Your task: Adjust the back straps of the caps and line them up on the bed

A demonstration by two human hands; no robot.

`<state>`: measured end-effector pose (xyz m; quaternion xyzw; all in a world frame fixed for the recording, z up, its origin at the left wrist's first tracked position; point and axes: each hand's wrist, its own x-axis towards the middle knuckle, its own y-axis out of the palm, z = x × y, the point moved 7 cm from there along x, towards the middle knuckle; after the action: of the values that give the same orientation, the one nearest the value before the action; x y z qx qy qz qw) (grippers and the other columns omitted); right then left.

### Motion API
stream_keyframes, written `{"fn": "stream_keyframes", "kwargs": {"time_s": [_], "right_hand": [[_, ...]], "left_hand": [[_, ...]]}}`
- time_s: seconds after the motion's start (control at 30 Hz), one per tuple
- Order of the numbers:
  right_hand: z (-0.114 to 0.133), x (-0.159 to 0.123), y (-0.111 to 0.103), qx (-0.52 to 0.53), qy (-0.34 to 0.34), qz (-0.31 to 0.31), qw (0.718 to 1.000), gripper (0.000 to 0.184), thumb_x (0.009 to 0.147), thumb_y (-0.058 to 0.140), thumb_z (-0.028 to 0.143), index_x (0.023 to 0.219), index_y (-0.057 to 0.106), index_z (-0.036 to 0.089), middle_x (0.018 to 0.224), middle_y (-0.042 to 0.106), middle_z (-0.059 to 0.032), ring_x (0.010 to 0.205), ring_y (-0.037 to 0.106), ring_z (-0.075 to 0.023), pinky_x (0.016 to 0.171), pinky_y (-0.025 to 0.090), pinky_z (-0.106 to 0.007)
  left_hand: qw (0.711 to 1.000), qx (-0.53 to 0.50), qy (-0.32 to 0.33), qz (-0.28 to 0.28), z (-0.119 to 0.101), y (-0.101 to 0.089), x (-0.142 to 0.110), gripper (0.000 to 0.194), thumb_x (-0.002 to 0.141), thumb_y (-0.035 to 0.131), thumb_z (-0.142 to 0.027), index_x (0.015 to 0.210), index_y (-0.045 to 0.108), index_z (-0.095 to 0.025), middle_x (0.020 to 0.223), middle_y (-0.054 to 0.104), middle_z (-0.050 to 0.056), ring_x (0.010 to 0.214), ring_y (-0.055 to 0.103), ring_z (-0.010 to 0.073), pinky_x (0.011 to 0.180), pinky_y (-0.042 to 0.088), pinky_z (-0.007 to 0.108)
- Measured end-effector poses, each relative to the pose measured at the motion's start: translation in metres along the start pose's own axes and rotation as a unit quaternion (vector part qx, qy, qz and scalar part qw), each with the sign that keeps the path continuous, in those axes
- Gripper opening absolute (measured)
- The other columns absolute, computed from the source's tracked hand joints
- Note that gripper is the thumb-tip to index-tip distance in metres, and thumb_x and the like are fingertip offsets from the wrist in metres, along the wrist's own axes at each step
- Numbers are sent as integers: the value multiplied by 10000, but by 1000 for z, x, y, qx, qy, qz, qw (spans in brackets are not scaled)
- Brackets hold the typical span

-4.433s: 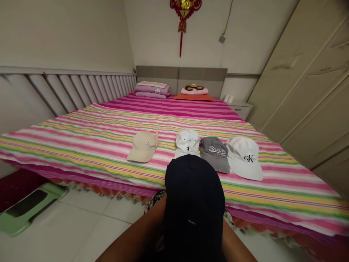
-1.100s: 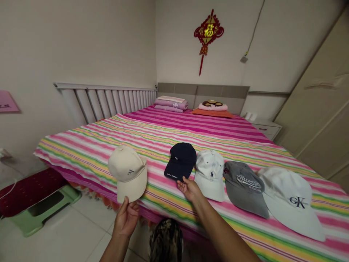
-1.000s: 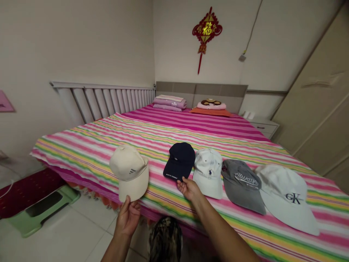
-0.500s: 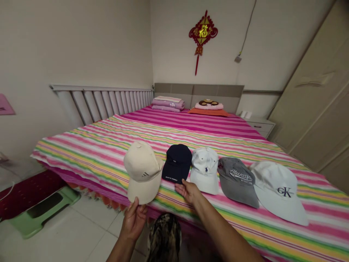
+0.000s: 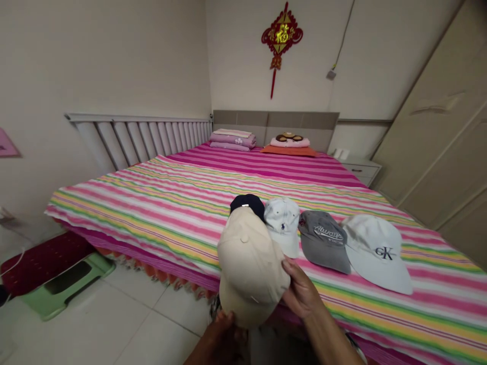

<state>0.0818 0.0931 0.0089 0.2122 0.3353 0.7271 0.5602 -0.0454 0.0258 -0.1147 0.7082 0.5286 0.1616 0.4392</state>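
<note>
A beige baseball cap (image 5: 249, 263) is held up over the bed's near edge. My left hand (image 5: 224, 334) pinches the front of its brim from below. On the cap's right side, my right hand (image 5: 302, 291) is closed around the edge, thumb on the outside. Behind it lies a navy cap (image 5: 245, 201), mostly hidden by the beige one. To the right, in a row, rest a white cap with a small dark logo (image 5: 281, 228), a grey cap with white lettering (image 5: 323, 241) and a white cap with large letters (image 5: 376, 251).
The caps lie on a bed with a striped sheet (image 5: 152, 197). Folded bedding (image 5: 232, 140) and an orange pillow (image 5: 287, 150) sit by the headboard (image 5: 247, 121). A green stool (image 5: 68, 284) stands on the floor at left; a nightstand (image 5: 363, 170) is at far right.
The beige cap has been lifted and moved right, in front of the navy cap, its brim now toward me. My right hand has left the navy cap's brim and gripped the beige cap's side.
</note>
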Motion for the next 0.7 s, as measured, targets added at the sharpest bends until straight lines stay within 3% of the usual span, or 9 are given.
{"fn": "stream_keyframes", "kwargs": {"time_s": [0.13, 0.27, 0.37, 0.53, 0.7], "right_hand": [[10, -19, -14, -23, -21, -49, 998, 383, 505, 621, 113, 881, 633, 186, 792, 698, -51, 851, 620, -262, 794, 450, -373], [15, -40, -29, -48, -39, -101, 993, 359, 485, 607, 118, 831, 631, 207, 690, 684, -39, 813, 625, -262, 768, 460, -381], [22, -54, -38, -59, -65, -120, 989, 303, 474, 635, 138, 770, 637, 203, 624, 670, -43, 780, 627, -271, 743, 468, -389], [23, -69, -44, -68, -60, -96, 991, 368, 500, 713, 156, 861, 647, 190, 696, 693, -61, 751, 636, -264, 698, 481, -374], [21, -79, -49, -57, -54, -93, 993, 396, 565, 733, 221, 949, 635, 209, 802, 701, -68, 736, 640, -239, 691, 480, -359]], "left_hand": [[998, -7, 7, 62, -11, 15, 4, 334, 589, 722, -284, 891, 641, -167, 889, 654, 69, 826, 593, 189, 742, 428, 268], [999, -35, -4, 37, -35, 9, 23, 302, 628, 693, -348, 854, 652, -152, 825, 680, 47, 778, 616, 167, 735, 451, 257], [997, -24, -4, 68, -50, 16, 40, 236, 673, 656, -349, 784, 637, -142, 803, 678, 58, 790, 623, 178, 744, 453, 269], [993, 33, -12, 112, -60, 46, 54, 286, 631, 692, -345, 805, 627, -128, 783, 676, 83, 848, 614, 226, 785, 445, 321], [989, 55, -14, 139, -66, 82, 57, 337, 510, 769, -305, 744, 628, -108, 672, 661, 63, 660, 621, 192, 679, 472, 301]]}}
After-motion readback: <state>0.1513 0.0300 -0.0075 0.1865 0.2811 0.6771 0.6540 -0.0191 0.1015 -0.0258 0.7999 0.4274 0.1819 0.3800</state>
